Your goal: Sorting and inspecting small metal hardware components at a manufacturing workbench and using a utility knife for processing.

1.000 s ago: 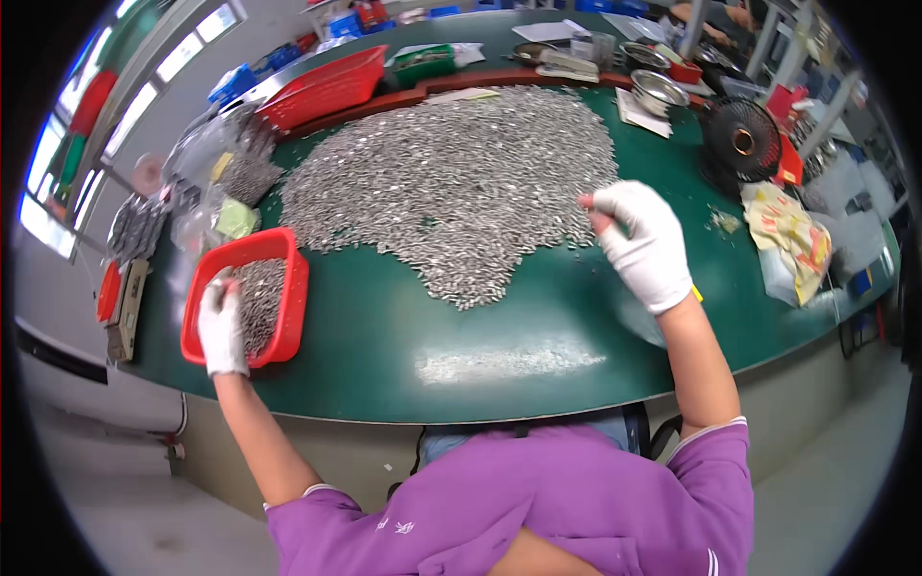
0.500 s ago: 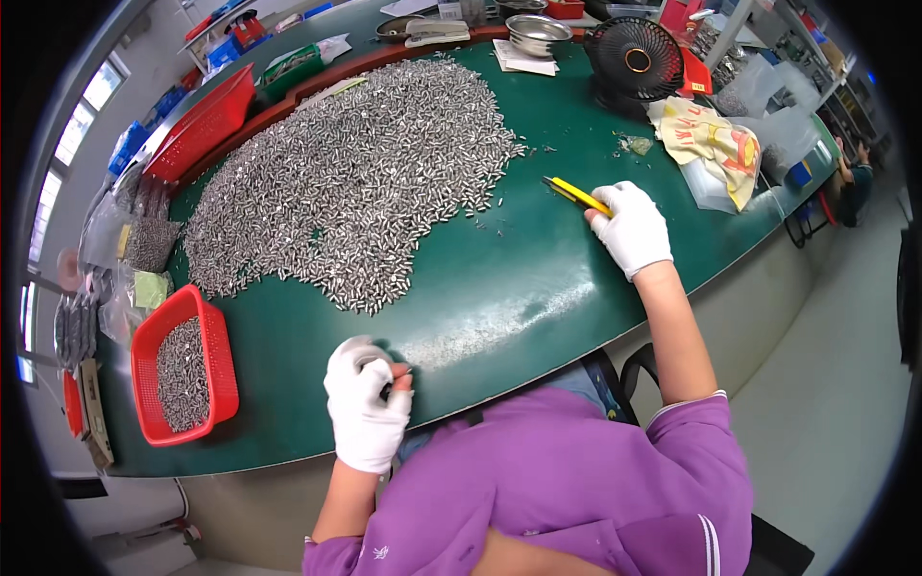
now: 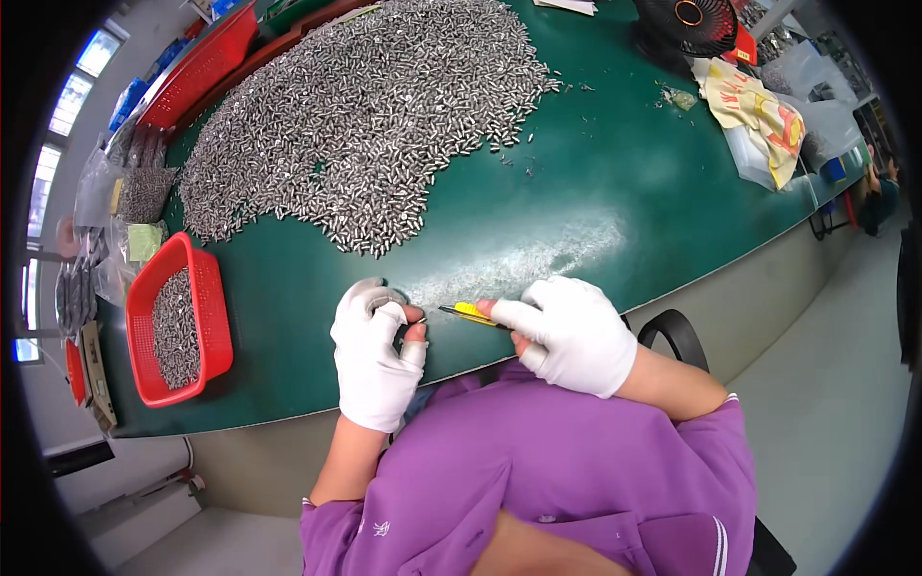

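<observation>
My right hand (image 3: 573,338), in a white glove with bare fingertips, is closed around a yellow utility knife (image 3: 473,313). The knife's tip points left, close to my left fingertips. My left hand (image 3: 377,357), gloved the same way, pinches a small metal piece (image 3: 422,321) between thumb and forefinger; the fingers mostly hide it. Beyond both hands, a broad heap of short silvery metal pins (image 3: 355,125) covers much of the green tabletop (image 3: 538,230). More such pins (image 3: 176,331) lie in a red plastic basket (image 3: 213,317) at the left.
Another red basket (image 3: 197,77) stands at the far left, near bagged parts (image 3: 144,197). A black fan (image 3: 687,24) and a yellow printed cloth (image 3: 754,110) are at the right. The table's front edge runs just before my body, and a dark chair (image 3: 677,336) is beside me.
My right hand has brought the knife from the right toward my left hand, which keeps its pinch. The view has tilted nearer, so the heap and basket appear higher.
</observation>
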A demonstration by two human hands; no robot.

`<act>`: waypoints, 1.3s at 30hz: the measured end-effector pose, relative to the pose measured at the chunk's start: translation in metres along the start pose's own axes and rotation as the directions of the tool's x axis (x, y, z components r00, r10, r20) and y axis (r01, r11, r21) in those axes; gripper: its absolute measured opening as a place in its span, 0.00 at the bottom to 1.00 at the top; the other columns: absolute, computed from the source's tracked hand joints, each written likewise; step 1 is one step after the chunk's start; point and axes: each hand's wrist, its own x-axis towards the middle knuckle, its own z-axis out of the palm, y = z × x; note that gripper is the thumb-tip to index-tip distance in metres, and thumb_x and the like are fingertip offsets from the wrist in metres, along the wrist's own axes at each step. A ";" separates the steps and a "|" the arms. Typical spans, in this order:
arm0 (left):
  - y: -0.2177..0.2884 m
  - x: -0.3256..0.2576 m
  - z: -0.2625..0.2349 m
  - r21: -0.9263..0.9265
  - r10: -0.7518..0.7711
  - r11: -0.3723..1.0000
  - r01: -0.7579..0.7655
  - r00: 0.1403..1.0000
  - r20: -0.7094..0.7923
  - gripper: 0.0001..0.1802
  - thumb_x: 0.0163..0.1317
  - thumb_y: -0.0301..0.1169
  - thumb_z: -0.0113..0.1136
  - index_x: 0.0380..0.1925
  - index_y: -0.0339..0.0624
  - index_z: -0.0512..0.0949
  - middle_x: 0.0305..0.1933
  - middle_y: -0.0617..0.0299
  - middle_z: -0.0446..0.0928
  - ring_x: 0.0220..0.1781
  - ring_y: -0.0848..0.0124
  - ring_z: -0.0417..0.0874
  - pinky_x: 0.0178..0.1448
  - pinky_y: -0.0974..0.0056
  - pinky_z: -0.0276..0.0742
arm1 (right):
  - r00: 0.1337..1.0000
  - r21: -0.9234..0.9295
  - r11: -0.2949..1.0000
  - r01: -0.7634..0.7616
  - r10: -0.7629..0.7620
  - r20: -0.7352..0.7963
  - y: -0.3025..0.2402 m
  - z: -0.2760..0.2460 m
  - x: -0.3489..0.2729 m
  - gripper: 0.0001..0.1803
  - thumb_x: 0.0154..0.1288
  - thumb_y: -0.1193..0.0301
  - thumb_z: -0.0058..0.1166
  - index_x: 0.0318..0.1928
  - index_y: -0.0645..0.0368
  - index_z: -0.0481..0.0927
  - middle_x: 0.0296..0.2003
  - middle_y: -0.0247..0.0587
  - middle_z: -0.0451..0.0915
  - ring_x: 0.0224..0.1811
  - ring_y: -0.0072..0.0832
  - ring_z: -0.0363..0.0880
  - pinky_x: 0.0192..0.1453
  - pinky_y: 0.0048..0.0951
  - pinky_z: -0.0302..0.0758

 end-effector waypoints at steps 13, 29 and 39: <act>-0.005 -0.002 0.004 -0.023 0.020 1.000 -0.020 0.999 -0.033 0.13 0.41 0.21 0.70 0.24 0.44 0.74 0.42 0.61 0.75 0.56 0.54 0.76 0.57 0.53 0.70 | 0.993 -0.048 0.998 0.047 -0.042 0.111 -0.010 0.006 0.003 0.25 0.53 0.69 0.59 0.55 0.50 0.80 0.28 0.37 0.72 0.32 0.36 0.76 0.35 0.38 0.75; -0.006 -0.001 0.004 -0.037 0.037 0.999 -0.039 0.998 -0.047 0.14 0.38 0.21 0.71 0.23 0.44 0.73 0.41 0.61 0.75 0.55 0.54 0.77 0.55 0.53 0.71 | 0.992 0.080 0.997 0.018 -0.027 0.120 -0.006 0.009 0.006 0.20 0.53 0.70 0.57 0.50 0.54 0.81 0.27 0.40 0.73 0.30 0.39 0.77 0.34 0.40 0.76; -0.004 0.003 0.000 -0.027 0.050 0.998 -0.050 0.998 -0.030 0.14 0.38 0.22 0.71 0.23 0.44 0.73 0.41 0.61 0.75 0.55 0.54 0.77 0.55 0.53 0.70 | 0.963 0.019 0.994 0.112 -0.113 0.244 -0.005 -0.002 0.023 0.23 0.50 0.73 0.58 0.51 0.55 0.79 0.25 0.41 0.73 0.27 0.40 0.76 0.31 0.40 0.74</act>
